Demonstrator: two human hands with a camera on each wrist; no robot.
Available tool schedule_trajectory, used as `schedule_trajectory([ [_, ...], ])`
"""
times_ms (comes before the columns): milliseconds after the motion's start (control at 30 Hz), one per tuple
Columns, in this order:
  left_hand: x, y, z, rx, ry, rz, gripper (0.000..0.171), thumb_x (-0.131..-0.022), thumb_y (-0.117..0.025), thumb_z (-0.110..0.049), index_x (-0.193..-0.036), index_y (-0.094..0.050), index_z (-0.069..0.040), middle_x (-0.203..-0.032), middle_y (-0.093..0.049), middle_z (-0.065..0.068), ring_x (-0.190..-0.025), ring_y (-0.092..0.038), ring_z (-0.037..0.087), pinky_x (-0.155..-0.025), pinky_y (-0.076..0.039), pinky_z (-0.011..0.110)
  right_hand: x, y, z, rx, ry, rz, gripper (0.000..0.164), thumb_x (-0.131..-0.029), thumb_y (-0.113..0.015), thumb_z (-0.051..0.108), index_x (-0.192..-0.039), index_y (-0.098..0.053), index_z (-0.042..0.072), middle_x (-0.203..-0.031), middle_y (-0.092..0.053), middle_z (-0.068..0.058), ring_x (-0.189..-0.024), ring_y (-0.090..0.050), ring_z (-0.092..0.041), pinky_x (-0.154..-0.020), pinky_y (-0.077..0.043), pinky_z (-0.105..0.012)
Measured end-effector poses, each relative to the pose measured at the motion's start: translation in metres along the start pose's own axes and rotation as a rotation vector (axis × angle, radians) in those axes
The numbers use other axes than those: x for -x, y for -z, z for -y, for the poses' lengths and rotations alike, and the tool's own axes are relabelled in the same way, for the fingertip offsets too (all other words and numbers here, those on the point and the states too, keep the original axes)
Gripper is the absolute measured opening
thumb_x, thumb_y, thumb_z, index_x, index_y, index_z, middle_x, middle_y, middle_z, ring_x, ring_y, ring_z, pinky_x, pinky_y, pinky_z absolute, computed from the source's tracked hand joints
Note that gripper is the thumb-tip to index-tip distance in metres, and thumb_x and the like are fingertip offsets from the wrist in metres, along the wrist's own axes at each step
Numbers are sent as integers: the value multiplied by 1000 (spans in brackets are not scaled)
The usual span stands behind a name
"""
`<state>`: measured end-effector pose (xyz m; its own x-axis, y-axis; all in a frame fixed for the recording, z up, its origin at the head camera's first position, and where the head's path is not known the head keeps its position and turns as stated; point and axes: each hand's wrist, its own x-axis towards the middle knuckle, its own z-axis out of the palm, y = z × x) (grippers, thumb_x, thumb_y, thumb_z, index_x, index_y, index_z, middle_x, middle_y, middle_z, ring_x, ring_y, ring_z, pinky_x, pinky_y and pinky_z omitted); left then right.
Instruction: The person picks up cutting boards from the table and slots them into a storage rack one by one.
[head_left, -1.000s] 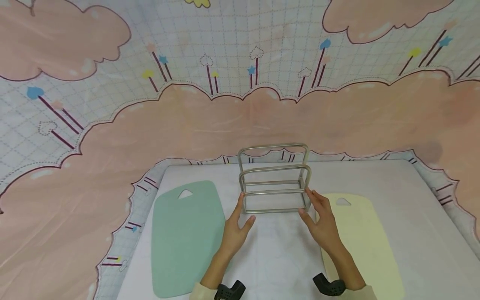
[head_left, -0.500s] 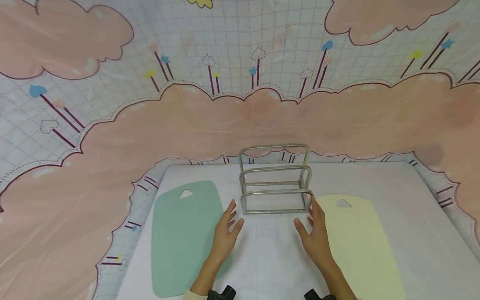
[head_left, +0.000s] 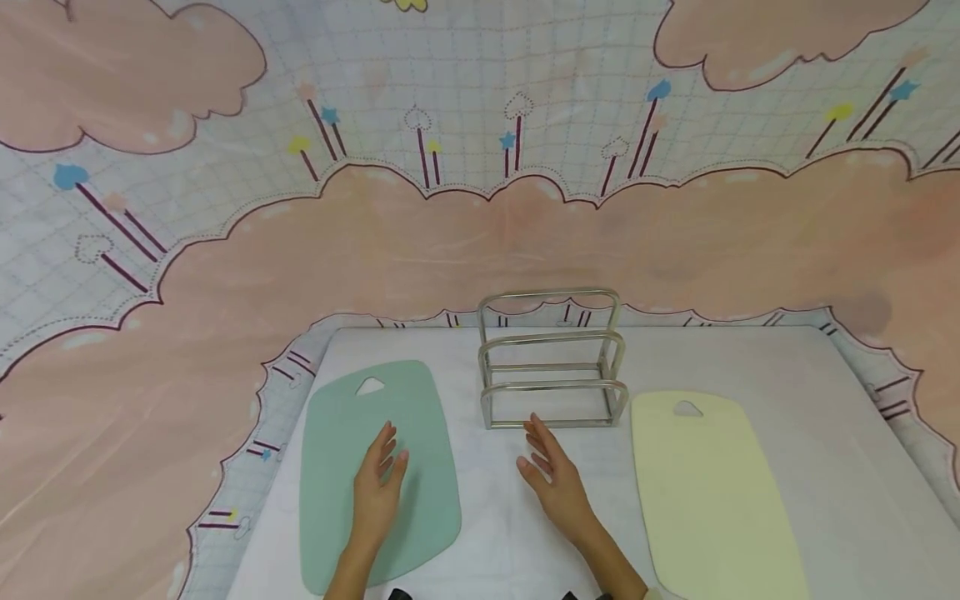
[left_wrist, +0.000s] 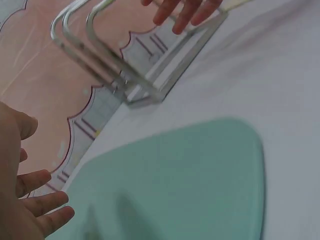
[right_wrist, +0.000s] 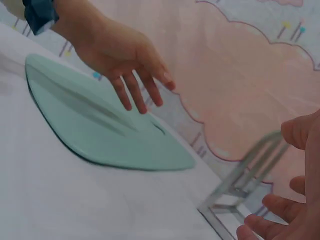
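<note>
A green cutting board (head_left: pixel 405 500) with a cut-out near its far end lies flat on the left. My left hand (head_left: pixel 375 496) hovers over it, fingers relaxed and holding nothing; the left wrist view shows the hand (left_wrist: pixel 25 200) apart from the board. At the centre back stands a metal wire rack (head_left: pixel 551 386) with three upright loops and nothing in its slots. In front of the rack my right hand (head_left: pixel 558 487) is in the air with loosely spread fingers, holding nothing. A pale yellow cutting board (head_left: pixel 712 492) lies flat on the right.
A white table surface (head_left: pixel 517 550) carries the boards and the rack. Behind it hangs a patterned cloth (head_left: pixel 465 242) with cloud shapes, which also shows along the table's left and right edges.
Both hands have left the rack's sides and moved left and nearer to me, the left one now over the green cutting board. The rack and both boards stay in place.
</note>
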<state>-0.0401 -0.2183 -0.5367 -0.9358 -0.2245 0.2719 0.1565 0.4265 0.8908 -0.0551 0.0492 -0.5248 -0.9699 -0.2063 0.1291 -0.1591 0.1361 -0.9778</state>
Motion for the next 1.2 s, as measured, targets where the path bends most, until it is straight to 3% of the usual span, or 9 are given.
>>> schedule_trajectory([
  [133, 4, 20, 3, -76, 22, -57, 48, -95, -58, -3, -140, -43, 4, -137, -49, 23, -123, -48, 37, -97, -43, 30, -1, -22, 1, -30, -28, 94, 63, -97, -58, 21, -150, -28, 8, -147, -37, -18, -133, -37, -36, -105, -34, -49],
  [233, 5, 33, 3, -114, 40, -96, 47, -95, -58, -3, -139, -43, 6, -136, -49, 24, -123, -47, 37, -93, -38, 10, -4, -36, 1, -24, -30, 150, 62, -98, -57, 21, -150, -28, 6, -147, -37, -19, -133, -37, -36, -105, -34, -48],
  [300, 4, 40, 6, -125, 74, -126, 47, -96, -57, -4, -139, -42, 6, -136, -49, 23, -125, -46, 36, -92, -34, 6, -6, -44, 0, -20, -29, 180, 61, -98, -57, 24, -149, -29, 5, -147, -37, -18, -134, -36, -35, -105, -34, -47],
  [367, 3, 48, 16, -141, 120, -147, 49, -97, -57, -9, -141, -41, 4, -138, -48, 22, -127, -44, 35, -97, -36, 13, -8, -52, 0, -27, -31, 209, 61, -98, -56, 24, -149, -29, 6, -148, -36, -18, -135, -35, -35, -105, -34, -46],
  [467, 2, 60, 25, -162, 182, -177, 52, -98, -55, -13, -144, -37, 4, -140, -46, 23, -129, -40, 39, -106, -35, 36, -10, -62, -1, -50, -37, 244, 60, -98, -56, 22, -150, -28, 7, -149, -35, -16, -135, -34, -35, -105, -35, -46],
  [567, 2, 72, 30, -179, 228, -214, 54, -100, -53, -15, -145, -32, 4, -139, -44, 27, -129, -38, 45, -103, -30, 55, -11, -71, -2, -52, -57, 272, 62, -98, -57, 21, -150, -27, 8, -150, -33, -15, -136, -33, -36, -105, -35, -46],
  [833, 0, 90, 43, -186, 311, -287, 54, -100, -49, -16, -146, -30, 6, -139, -40, 33, -131, -32, 48, -105, -25, 59, -15, -85, -7, -33, -118, 282, 65, -97, -58, 22, -151, -25, 8, -151, -30, -15, -137, -30, -36, -106, -34, -45],
  [1200, -5, 94, 53, -218, 375, -282, 53, -100, -48, -16, -143, -30, 11, -139, -37, 35, -129, -33, 49, -105, -26, 58, -25, -88, -14, -80, -137, 302, 65, -97, -57, 24, -151, -24, 6, -151, -30, -16, -136, -32, -34, -107, -33, -41],
])
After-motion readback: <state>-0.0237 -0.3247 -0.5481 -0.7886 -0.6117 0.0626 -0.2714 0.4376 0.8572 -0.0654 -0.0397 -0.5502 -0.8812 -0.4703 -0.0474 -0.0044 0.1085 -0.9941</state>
